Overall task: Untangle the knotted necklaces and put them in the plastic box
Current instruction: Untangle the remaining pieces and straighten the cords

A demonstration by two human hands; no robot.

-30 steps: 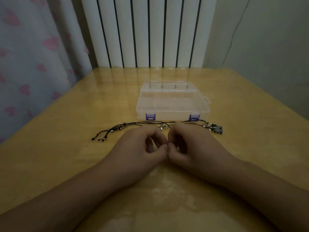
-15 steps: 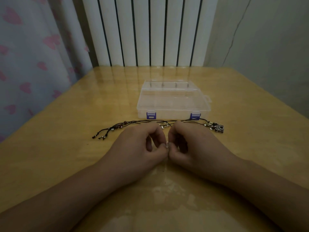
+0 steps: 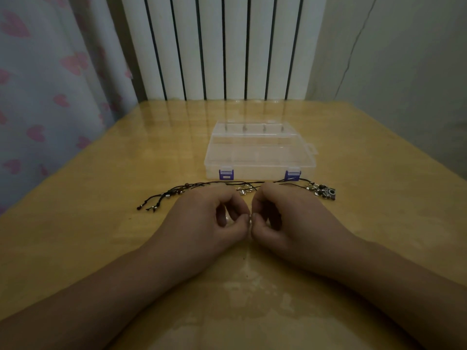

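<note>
Black cord necklaces [image 3: 202, 184] with metal charms lie on the wooden table [image 3: 101, 223] before the shut clear plastic box [image 3: 260, 152]. Left hand [image 3: 207, 223] and right hand [image 3: 285, 221], fingers curled, pinch something tiny between them. Best picked gently, never tugged.

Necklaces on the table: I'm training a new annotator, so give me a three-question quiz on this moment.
1. True or false: the plastic box has its lid closed.
2. Where do the necklaces lie? A) inside the box B) on the table between the box and the hands C) on the floor
3. Fill in: the left hand and right hand meet fingertip to fingertip, pinching something small and ____ between them.

Key: 1 true, both purple latches sit at its front edge; 2 B; 3 shiny, too small to identify.
</note>
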